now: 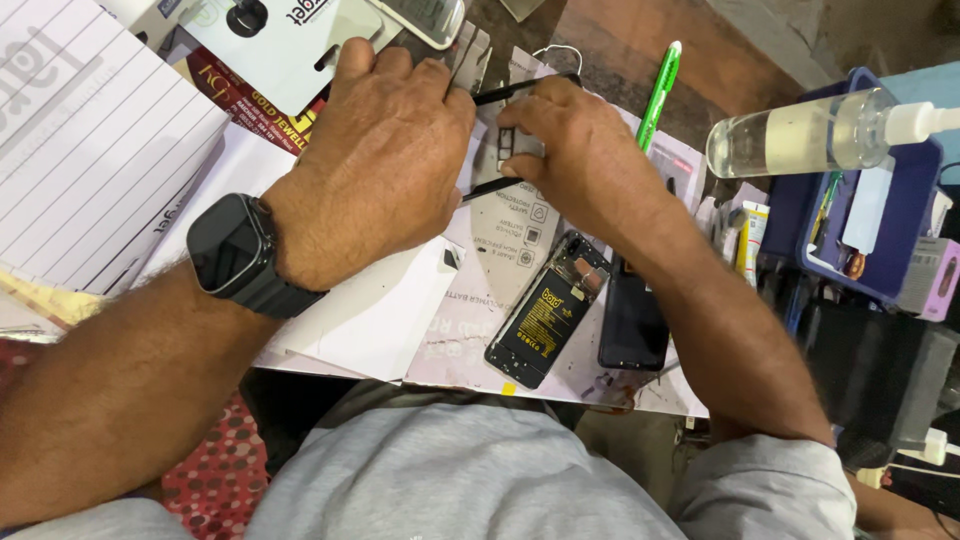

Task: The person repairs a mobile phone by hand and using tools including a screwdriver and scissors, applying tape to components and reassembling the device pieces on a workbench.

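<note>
While right hand pinches tweezers, left hand grip unclear, blue tray holding spray bottle

Little bare table shows, only a strip at the far edge. Papers cover the middle; the opened phone and dark panel lie there (side by side). The clear bottle and blue tray block the right, the lined pad the left.

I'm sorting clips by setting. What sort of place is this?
Likely a phone repair bench: an opened phone with its battery bare, tweezers in the right hand, and a clear spray bottle nearby.
</note>
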